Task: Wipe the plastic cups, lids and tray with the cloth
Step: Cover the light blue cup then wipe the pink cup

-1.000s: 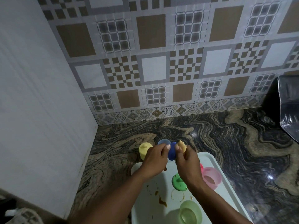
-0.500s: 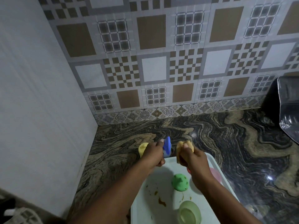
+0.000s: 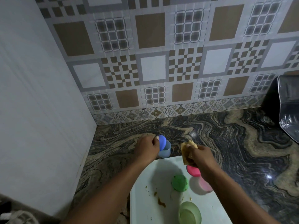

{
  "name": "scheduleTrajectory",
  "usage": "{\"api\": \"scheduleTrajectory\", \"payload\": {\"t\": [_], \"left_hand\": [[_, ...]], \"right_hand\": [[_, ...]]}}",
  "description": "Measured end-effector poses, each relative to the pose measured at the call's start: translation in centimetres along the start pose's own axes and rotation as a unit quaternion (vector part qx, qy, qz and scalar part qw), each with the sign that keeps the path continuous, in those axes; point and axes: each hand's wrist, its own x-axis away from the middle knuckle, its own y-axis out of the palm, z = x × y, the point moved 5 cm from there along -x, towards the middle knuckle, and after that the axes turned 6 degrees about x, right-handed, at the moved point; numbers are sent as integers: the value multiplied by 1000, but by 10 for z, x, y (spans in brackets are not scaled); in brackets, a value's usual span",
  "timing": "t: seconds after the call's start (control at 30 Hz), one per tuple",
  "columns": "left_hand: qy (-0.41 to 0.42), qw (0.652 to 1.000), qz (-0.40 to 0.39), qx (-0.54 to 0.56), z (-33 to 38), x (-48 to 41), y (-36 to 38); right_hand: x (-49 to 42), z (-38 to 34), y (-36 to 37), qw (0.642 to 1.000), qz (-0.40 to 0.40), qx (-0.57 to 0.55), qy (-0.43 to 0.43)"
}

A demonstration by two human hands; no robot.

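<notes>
My left hand (image 3: pixel 146 148) grips a blue lid (image 3: pixel 162 142) and holds it tilted over a pale blue cup (image 3: pixel 165 151) that stands on the counter just beyond the tray. My right hand (image 3: pixel 199 155) is closed on a yellowish cloth (image 3: pixel 187 151) above the far edge of the white tray (image 3: pixel 145 206). On the tray lie a green lid (image 3: pixel 179 183), a pink lid (image 3: pixel 193 171), a pink cup (image 3: pixel 201 185) partly under my right forearm, and a green cup (image 3: pixel 189 213). Brown smears (image 3: pixel 161 202) mark the tray.
The dark marbled counter (image 3: pixel 234 143) runs to a patterned tile wall (image 3: pixel 161 62) at the back and a plain white wall (image 3: pixel 40 94) at the left. A shiny dark object (image 3: pixel 289 109) stands at the far right.
My hands have moved apart. The left hand carried the blue lid forward over the blue cup on the counter. The right hand with the cloth drew to the right. The yellow cup is now hidden.
</notes>
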Motion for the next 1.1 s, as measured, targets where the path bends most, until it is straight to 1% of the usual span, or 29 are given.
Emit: {"api": "scheduleTrajectory", "payload": {"t": [0.1, 0.2, 0.3, 0.43, 0.67, 0.83, 0.97, 1.1], "left_hand": [[66, 995, -16, -68, 9, -12, 2], [101, 984, -66, -133, 17, -23, 17], [111, 974, -99, -170, 17, -28, 33], [110, 966, -115, -203, 8, -32, 48], [101, 977, -95, -161, 3, -34, 47], [72, 984, -98, -131, -1, -38, 47], [59, 987, -110, -101, -4, -41, 51], [9, 990, -123, -70, -7, -47, 52]], "right_hand": [[-11, -8, -5, 1000, -4, 5, 4], [-19, -10, -1, 999, -17, 30, -9], [-28, -7, 1, 998, -15, 55, -16], [-37, 0, -3, 998, -5, 59, -11], [-37, 3, -3, 1000, -10, 24, 11], [-35, 1, -3, 999, -27, 20, 12], [-41, 12, -5, 999, -21, 32, 20], [-43, 18, -3, 999, -23, 22, 23]]}}
